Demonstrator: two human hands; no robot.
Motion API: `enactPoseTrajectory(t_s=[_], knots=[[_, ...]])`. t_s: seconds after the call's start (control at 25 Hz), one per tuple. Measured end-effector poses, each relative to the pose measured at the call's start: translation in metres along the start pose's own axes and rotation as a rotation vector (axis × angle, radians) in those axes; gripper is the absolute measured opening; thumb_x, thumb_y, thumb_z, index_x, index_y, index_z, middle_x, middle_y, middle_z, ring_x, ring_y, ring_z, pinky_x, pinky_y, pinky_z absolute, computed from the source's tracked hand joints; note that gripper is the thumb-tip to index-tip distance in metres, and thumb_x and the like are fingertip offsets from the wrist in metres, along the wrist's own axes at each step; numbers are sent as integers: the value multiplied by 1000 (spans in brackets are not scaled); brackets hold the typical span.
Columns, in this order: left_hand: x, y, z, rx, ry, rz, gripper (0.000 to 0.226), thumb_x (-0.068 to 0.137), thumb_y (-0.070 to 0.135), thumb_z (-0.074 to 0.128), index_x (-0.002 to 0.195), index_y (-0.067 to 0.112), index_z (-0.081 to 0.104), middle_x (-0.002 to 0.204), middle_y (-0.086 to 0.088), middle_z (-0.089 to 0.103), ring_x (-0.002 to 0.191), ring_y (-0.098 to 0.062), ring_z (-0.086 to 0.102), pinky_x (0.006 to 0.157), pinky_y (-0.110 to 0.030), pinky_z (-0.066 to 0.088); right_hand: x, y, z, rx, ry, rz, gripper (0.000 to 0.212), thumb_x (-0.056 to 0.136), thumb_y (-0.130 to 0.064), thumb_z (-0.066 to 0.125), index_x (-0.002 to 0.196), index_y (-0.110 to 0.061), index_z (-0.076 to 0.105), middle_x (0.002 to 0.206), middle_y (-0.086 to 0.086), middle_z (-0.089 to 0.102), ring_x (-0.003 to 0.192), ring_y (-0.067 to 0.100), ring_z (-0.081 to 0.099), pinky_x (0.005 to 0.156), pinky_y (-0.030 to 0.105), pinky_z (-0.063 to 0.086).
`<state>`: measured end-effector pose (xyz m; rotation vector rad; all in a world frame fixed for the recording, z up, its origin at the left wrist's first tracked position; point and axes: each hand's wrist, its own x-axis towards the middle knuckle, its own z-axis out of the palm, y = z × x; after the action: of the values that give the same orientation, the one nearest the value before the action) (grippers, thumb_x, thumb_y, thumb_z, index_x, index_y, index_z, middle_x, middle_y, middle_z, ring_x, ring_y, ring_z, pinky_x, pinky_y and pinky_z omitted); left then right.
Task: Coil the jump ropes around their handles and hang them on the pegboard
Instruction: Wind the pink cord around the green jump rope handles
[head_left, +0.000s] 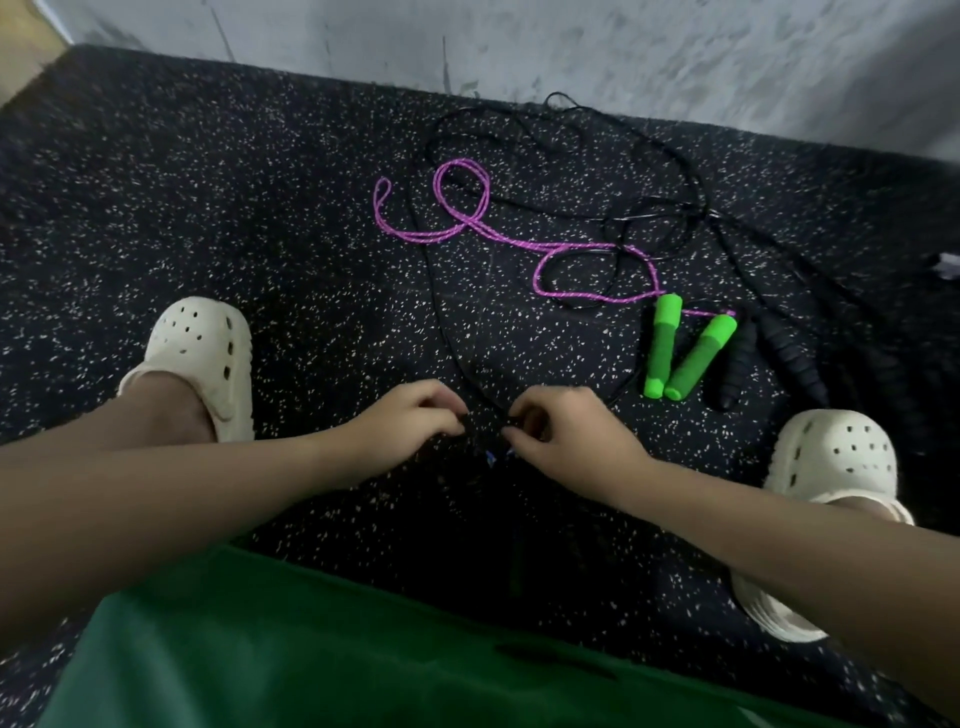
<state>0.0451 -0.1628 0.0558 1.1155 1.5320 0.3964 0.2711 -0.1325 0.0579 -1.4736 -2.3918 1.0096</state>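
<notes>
Where the speckled black floor met the grey wall at the far side, three jump ropes lay loosely tangled. The left hand and the right hand hovered low over the floor, close together in the near middle, each with fingers curled and pinching a thin black cord between them. That cord ran away from the hands toward the far side and curved into a wide loop near the wall. What sat directly under the fingers was too dark to tell.

To the right of the hands lay two green handles, side by side and touching at their near ends, with a pink rope running from them in loops toward the far left. Just right of the green pair lay two black ribbed handles, their cord mingled with the other loops.

A cream clog stood on the left and another cream clog on the right. Green fabric filled the near edge.
</notes>
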Motion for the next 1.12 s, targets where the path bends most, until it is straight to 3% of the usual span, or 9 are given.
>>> enactPoseTrajectory(t_s=[0.16,0.28,0.4,0.56,0.64,0.76,0.84,1.0,1.12], knots=[[34,39,12,-79,53,-10,14,97,23,64,109,20,73,112,3,69,103,-13,62,85,-28,46,29,52,-42,-143,169,136,21,92,-36,67,103,-18,69,94,3,73,86,26,69,77,42,59],[66,68,46,-168,35,-56,16,96,24,67,108,14,72,106,-3,70,93,-15,62,82,-31,50,30,105,-67,-137,262,450,27,92,-35,66,104,-10,64,95,11,70,90,36,67,77,45,57],[99,89,92,-91,-21,-3,17,94,22,68,109,15,71,98,1,68,90,-12,62,80,-31,53,20,141,-68,-81,274,660,31,90,-36,66,102,-9,59,96,13,65,91,38,64,77,42,54],[153,104,142,-1,-57,64,40,97,23,66,135,18,57,126,2,62,105,-18,62,101,-34,50,24,172,-63,50,355,695,24,89,-32,66,91,-10,57,97,17,68,87,35,62,70,36,46],[180,105,153,162,-1,121,40,98,25,67,136,15,58,131,-2,63,110,-22,64,97,-28,46,30,183,-61,138,406,716,22,87,-31,69,87,-11,60,94,15,70,87,35,65,73,36,50],[210,106,163,303,16,183,39,96,37,70,125,12,63,116,-4,69,96,-21,68,88,-28,50,38,192,-60,215,483,779,26,83,-34,74,81,-12,61,87,10,70,87,33,67,75,36,54],[224,110,172,316,2,187,40,93,40,73,119,11,64,103,-3,69,85,-23,69,85,-33,54,44,200,-60,131,423,814,31,86,-36,73,87,-9,60,91,11,68,93,36,67,74,35,51],[233,116,184,375,24,253,31,89,27,77,112,10,65,88,1,67,81,-18,64,77,-28,50,50,203,-62,-20,319,839,38,94,-34,67,110,-2,56,114,19,68,108,40,66,83,39,51],[230,111,183,348,-12,235,23,86,15,77,106,10,67,81,5,65,76,-14,61,78,-30,53,52,196,-58,41,289,889,46,90,-35,68,117,-5,47,115,16,65,112,38,64,84,39,48]])
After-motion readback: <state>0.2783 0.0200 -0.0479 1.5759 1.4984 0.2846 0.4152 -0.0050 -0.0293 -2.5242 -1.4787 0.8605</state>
